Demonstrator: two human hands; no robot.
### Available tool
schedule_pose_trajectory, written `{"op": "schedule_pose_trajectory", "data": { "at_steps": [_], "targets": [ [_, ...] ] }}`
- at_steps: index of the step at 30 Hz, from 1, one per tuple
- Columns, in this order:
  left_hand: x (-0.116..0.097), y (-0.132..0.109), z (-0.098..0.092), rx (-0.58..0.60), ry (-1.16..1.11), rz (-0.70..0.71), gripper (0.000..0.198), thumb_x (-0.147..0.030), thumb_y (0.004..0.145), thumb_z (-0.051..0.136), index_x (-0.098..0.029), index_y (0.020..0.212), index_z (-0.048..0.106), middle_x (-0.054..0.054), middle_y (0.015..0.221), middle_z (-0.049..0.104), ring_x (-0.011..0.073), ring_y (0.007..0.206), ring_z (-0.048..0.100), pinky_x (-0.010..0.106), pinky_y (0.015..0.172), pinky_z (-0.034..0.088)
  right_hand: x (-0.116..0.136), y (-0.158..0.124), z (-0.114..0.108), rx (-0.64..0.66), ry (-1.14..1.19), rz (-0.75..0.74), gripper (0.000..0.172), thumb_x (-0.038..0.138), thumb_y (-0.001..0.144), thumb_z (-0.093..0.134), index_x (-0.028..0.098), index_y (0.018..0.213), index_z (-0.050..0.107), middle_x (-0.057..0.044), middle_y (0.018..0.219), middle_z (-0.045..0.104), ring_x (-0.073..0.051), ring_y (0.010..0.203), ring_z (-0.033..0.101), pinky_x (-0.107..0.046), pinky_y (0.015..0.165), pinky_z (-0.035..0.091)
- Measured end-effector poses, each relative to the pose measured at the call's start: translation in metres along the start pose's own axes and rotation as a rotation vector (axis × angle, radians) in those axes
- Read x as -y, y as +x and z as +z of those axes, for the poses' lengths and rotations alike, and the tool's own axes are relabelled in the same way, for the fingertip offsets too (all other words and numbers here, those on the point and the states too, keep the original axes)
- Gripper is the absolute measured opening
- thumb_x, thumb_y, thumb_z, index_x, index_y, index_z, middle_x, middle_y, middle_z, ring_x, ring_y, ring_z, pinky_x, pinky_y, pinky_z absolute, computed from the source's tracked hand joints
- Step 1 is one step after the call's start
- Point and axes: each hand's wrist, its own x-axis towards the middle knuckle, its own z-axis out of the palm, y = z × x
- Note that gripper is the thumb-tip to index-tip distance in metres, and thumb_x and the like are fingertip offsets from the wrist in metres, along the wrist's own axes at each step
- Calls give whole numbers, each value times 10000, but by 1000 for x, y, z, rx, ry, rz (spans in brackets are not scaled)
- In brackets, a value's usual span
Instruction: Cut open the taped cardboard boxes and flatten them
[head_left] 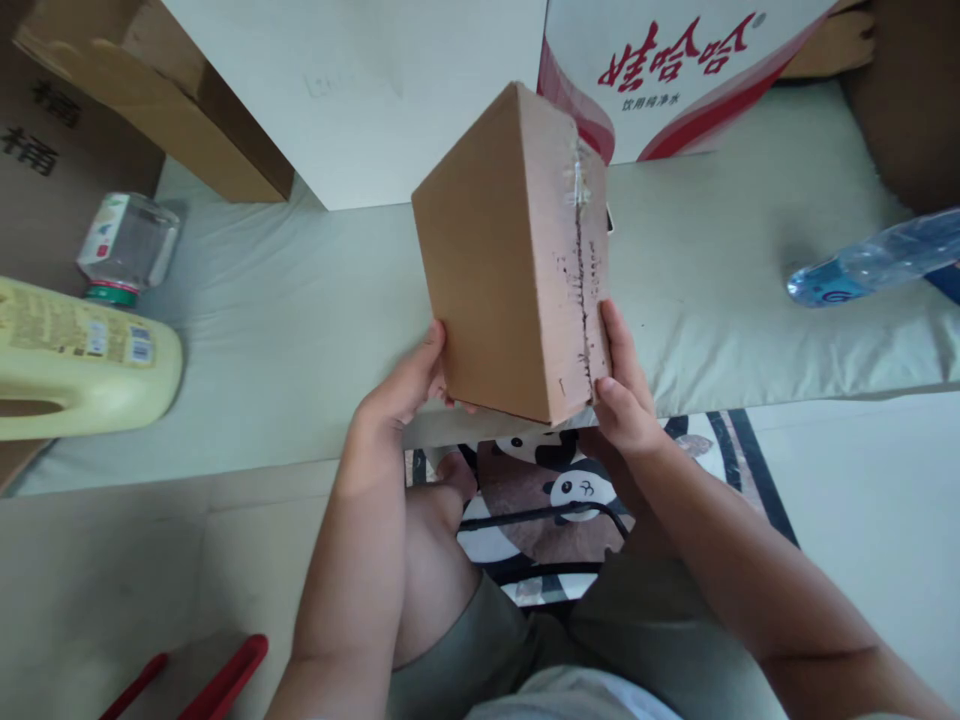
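A brown cardboard box (480, 270) is held up tilted between my two hands, over the front edge of the pale green cloth surface. Its narrow right side has a rough, dark-marked seam with a bit of clear tape near the top. My left hand (409, 380) is closed on the box's lower left edge, the thumb on the near face and the other fingers partly hidden beneath. My right hand (627, 390) grips the lower right edge, thumb and fingers around the seamed side. Whatever lies inside the box cannot be seen.
Behind stand a white carton (375, 90) and a white-and-red carton (675, 90). A yellow jug (82, 370) and a clear jar (127, 245) lie at left, a plastic bottle (862, 265) at right. Below is a panda-patterned mat (517, 490); red handles (229, 680) show lower left.
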Motion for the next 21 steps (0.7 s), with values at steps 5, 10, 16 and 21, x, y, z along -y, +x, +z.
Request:
{"op": "schedule_pose_trajectory", "data": {
  "at_steps": [5,10,16,21],
  "targets": [
    [-14,-13,9,240,138,-268,929,-1075,521,554,-201,788,726,148,780,800,261,553,727,278,407,338,6,5,0,-150,97,-21,615,699,967,418,383,1481,541,-14,1554,584,-343,1527,490,-612,1286,388],
    [-12,-14,15,195,312,-267,808,-950,772,495,-182,845,737,167,934,823,164,433,611,288,422,307,12,8,2,-265,107,-7,509,674,939,467,358,1308,617,-61,1334,662,-372,1347,613,-589,1156,493],
    [-13,-8,8,-45,373,-104,444,-604,900,622,-184,774,694,71,767,735,165,573,634,297,566,459,16,5,4,-169,105,41,537,721,887,560,332,1257,585,-76,1385,606,-367,1343,604,-567,1102,542],
    [-7,1,1,-373,431,153,345,-492,904,613,-197,726,627,27,698,625,180,682,575,316,689,455,23,7,8,-39,113,90,556,756,852,611,313,1186,577,-87,1506,557,-387,1471,520,-576,1158,514]
  ]
}}
